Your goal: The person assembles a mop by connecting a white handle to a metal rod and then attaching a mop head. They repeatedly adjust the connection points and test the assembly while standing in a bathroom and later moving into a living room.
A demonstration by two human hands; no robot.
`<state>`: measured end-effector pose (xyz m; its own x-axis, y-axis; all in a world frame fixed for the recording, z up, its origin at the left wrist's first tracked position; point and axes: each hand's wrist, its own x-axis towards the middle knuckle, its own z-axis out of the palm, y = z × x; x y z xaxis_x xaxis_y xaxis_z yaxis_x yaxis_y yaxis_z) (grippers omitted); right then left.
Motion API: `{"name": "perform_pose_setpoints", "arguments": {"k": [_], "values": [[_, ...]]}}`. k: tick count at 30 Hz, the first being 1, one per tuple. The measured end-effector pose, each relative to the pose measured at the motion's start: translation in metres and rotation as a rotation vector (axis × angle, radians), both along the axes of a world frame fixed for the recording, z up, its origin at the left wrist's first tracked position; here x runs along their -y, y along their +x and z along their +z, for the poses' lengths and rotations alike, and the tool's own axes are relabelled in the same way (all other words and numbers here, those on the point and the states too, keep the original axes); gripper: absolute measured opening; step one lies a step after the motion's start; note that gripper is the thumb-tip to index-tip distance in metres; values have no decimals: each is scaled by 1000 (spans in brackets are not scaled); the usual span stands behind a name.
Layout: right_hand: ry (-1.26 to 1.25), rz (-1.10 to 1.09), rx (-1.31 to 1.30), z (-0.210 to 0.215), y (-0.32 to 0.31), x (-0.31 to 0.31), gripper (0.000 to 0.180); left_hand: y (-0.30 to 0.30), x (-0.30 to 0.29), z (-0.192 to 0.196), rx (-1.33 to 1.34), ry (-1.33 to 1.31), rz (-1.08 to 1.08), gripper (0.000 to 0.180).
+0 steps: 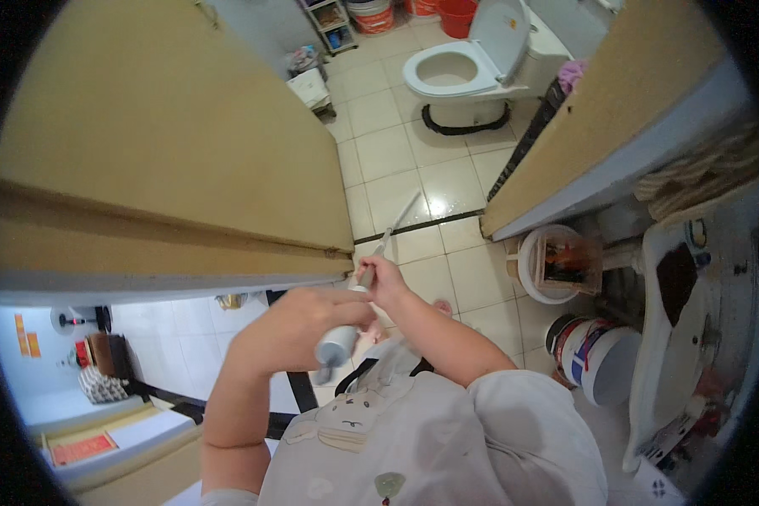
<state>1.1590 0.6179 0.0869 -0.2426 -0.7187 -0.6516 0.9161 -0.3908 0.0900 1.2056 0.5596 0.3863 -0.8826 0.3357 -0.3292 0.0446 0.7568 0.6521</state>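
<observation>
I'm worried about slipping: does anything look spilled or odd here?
Possibly: the floor tile just past the dark threshold strip, beside the long-handled tool, glistens with droplet-like spots, so it looks wet.

Pale tiled floor (388,156), crossed by a dark strip (447,221). On its far side stand a toilet (485,67), a red bucket (457,17) and a small rack (331,25) — nearer, at right, a white bucket (611,364).

Pale square tiles are laid across the floor (384,156), and light is reflected on it (444,202) just above centre. At upper right of centre, a white toilet (455,72) is seen, its lid (499,38) raised. The upper left is filled by a tan door panel (169,126); a white washbasin (664,371) is set at far right.
</observation>
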Motion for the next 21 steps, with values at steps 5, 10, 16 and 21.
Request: {"name": "perform_pose_setpoints", "arguments": {"k": [5, 10, 16, 21], "values": [[19, 32, 15, 6, 20, -12, 8, 43, -9, -8, -72, 97, 78, 29], [79, -27, -8, 30, 51, -41, 9, 86, -3, 4, -55, 360, 230, 26], [133, 64, -29, -32, 76, -57, 4, 148, -14, -41, -91, 282, 134, 27], [144, 110, -150, -40, 109, -35, 6, 221, -14, -73, -196, 295, 178, 31]]}}
